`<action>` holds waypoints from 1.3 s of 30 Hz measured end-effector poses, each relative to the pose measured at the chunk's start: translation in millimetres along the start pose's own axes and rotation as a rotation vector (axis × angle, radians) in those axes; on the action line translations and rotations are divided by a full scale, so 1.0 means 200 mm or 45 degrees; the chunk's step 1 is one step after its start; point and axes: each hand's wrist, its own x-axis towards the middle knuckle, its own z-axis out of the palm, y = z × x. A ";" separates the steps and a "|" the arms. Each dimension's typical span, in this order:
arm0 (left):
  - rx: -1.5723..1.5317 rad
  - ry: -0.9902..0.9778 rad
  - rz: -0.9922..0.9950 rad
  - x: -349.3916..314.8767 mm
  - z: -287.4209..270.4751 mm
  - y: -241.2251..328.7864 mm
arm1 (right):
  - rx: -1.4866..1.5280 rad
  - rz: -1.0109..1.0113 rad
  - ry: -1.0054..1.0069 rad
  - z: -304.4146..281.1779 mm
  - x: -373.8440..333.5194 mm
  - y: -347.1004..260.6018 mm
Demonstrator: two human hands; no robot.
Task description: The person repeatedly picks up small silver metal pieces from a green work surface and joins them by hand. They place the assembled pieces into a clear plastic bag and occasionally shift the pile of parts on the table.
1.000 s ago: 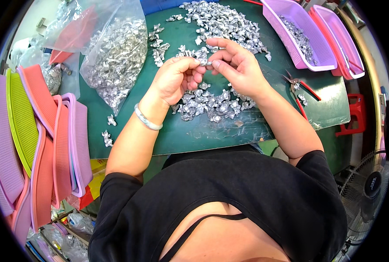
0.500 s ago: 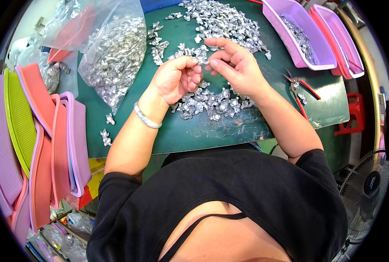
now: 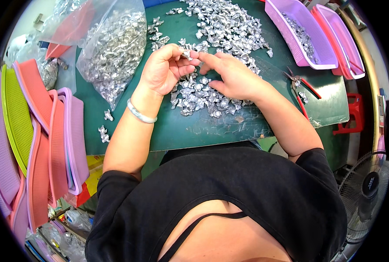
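My left hand point(image 3: 161, 70), with a pale bangle point(image 3: 141, 112) on its wrist, is closed. It pinches a small silver metal casting point(image 3: 187, 54) between thumb and fingers. Close beside its fingertips is my right hand point(image 3: 236, 76), its index finger reaching toward the left fingers and its thumb held apart; I see nothing in it. Below both hands lies a near heap of similar silver castings point(image 3: 203, 99). A larger heap of them point(image 3: 231, 28) spreads over the far part of the green tabletop point(image 3: 172, 135).
A clear plastic bag of castings point(image 3: 113, 48) stands at the left. Stacked plastic baskets point(image 3: 17, 118) fill the left side. At far right is a purple basket point(image 3: 303, 37) holding castings. Red-handled cutters point(image 3: 300, 87) lie at the right, and a fan point(image 3: 369, 185) stands lower right.
My right hand has dropped its thumb away from the left fingertips and turned palm down. The left hand has moved slightly up and left, keeping a casting in its pinch.
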 end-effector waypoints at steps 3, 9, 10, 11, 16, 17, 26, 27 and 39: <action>-0.078 -0.036 0.003 0.01 -0.04 -0.01 | -0.020 -0.032 0.025 0.00 0.00 -0.02; 0.070 0.101 0.050 0.01 -0.03 -0.02 | 0.262 0.113 0.167 0.01 0.00 -0.01; 0.066 0.091 0.038 0.01 -0.02 -0.02 | 0.256 0.019 0.257 0.02 0.01 0.02; 0.062 0.081 0.027 0.01 -0.02 -0.02 | 0.251 0.044 0.232 0.02 0.01 0.02; -0.133 -0.046 -0.064 0.02 -0.03 -0.02 | 0.105 -0.067 0.110 -0.02 0.00 0.03; -0.182 -0.057 -0.090 0.02 -0.04 -0.01 | 0.074 -0.079 0.076 -0.02 0.00 0.02; 0.182 0.113 -0.009 -0.01 0.04 -0.01 | 0.504 0.194 0.069 -0.03 0.00 0.01; 0.286 0.108 -0.014 -0.01 0.04 -0.01 | 0.647 0.193 0.105 -0.03 0.00 0.02; 0.459 0.066 -0.211 -0.02 0.06 -0.02 | 0.062 -0.112 0.392 -0.01 0.05 0.06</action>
